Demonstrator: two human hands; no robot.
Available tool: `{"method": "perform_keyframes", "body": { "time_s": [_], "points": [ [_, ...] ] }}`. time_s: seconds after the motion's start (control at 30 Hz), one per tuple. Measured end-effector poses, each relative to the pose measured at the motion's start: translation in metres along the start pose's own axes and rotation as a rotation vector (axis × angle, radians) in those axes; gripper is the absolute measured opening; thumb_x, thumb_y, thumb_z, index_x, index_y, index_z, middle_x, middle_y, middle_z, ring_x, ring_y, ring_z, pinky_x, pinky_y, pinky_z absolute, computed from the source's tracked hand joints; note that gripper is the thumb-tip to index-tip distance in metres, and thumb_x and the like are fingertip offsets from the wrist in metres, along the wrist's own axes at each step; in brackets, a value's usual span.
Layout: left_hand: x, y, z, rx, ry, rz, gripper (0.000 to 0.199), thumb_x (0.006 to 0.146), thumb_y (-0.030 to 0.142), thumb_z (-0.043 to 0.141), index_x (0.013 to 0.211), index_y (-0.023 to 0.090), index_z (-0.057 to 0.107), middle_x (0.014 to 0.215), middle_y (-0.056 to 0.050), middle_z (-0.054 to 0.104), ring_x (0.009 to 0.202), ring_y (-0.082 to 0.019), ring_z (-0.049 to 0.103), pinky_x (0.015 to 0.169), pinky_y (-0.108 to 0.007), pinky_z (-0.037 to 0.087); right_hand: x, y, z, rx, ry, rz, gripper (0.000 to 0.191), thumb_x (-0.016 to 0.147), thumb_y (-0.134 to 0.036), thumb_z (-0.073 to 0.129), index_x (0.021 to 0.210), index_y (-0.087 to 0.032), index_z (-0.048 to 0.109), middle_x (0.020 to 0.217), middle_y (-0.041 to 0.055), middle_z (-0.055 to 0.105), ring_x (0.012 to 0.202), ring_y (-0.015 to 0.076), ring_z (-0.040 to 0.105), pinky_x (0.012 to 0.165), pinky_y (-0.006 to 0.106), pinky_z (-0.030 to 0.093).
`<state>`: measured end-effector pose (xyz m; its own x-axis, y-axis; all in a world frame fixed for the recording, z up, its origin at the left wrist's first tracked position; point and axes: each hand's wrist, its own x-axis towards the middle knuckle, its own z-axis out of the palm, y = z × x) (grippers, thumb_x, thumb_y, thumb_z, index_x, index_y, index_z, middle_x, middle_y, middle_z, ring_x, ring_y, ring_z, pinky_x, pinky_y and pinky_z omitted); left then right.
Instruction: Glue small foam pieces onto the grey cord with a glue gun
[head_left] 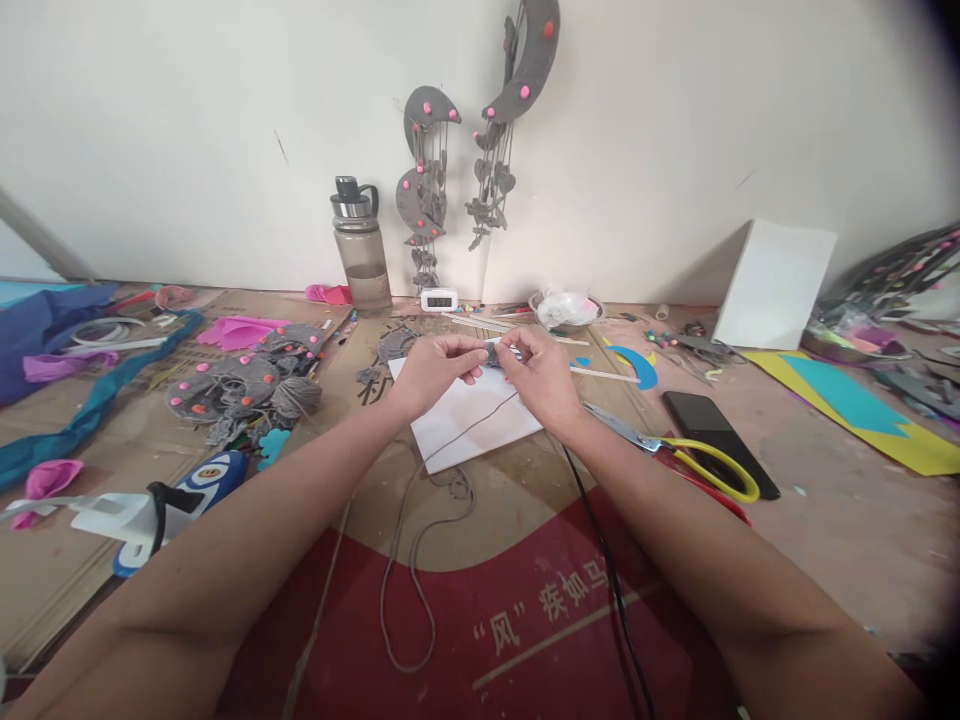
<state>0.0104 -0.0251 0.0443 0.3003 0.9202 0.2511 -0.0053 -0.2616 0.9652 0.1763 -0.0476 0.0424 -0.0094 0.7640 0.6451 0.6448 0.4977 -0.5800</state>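
Close together over a white sheet [461, 425], my left hand [435, 375] and my right hand [541, 378] both have thumb and fingertips pinched. A small grey piece [493, 353] is held between them, mostly covered by the fingers, so its exact form is hidden. From beneath my right hand a length of grey yarn [480, 420] runs across the sheet and lies in loose loops on the red and brown cardboard [420, 610]. Right of my right wrist lie scissors [679, 445] with yellow and red handles.
A black phone [720, 440] lies beside the scissors. At left are grey crescents with pink and orange balls [240, 375], a ball of yarn [296, 393] and a blue-and-white glue gun [187, 500]. A bottle [361, 250] and small clock [439, 300] stand by the wall.
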Motion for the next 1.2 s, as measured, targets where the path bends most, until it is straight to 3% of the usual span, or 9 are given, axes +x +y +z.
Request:
{"method": "perform_keyframes", "body": {
  "time_s": [0.33, 0.77, 1.2],
  "points": [
    [-0.0048, 0.0100, 0.0061, 0.152, 0.097, 0.035, 0.012, 0.067, 0.019, 0.071, 0.077, 0.015, 0.075, 0.065, -0.003, 0.067, 0.051, -0.008, 0.049, 0.047, -0.022, 0.040, -0.0008, -0.0057, -0.0034, -0.119, -0.006, -0.119, 0.011, 0.085, -0.022, 0.052, 0.076, -0.021, 0.057, 0.080, 0.0030, 0.058, 0.078, 0.0172, 0.053, 0.075, 0.030, 0.041],
    [-0.0054, 0.0037, 0.0051, 0.287, 0.087, 0.122, 0.014, 0.068, 0.027, 0.070, 0.076, 0.015, 0.071, 0.076, -0.004, 0.070, 0.066, -0.012, 0.059, 0.061, -0.024, 0.046, -0.0033, -0.0052, -0.0012, -0.175, 0.004, -0.146, 0.011, 0.086, -0.021, 0.053, 0.076, -0.020, 0.059, 0.077, 0.0026, 0.055, 0.077, 0.0171, 0.054, 0.073, 0.029, 0.040],
    [-0.0040, 0.0025, 0.0057, 0.271, 0.106, 0.038, 0.013, 0.070, 0.026, 0.065, 0.074, 0.015, 0.070, 0.068, -0.002, 0.066, 0.055, -0.008, 0.051, 0.053, -0.021, 0.041, -0.0053, -0.0053, -0.0017, -0.242, -0.023, -0.189, 0.016, 0.090, -0.025, 0.049, 0.078, -0.020, 0.059, 0.078, 0.0029, 0.055, 0.076, 0.0167, 0.053, 0.071, 0.028, 0.038]
  ]
}}
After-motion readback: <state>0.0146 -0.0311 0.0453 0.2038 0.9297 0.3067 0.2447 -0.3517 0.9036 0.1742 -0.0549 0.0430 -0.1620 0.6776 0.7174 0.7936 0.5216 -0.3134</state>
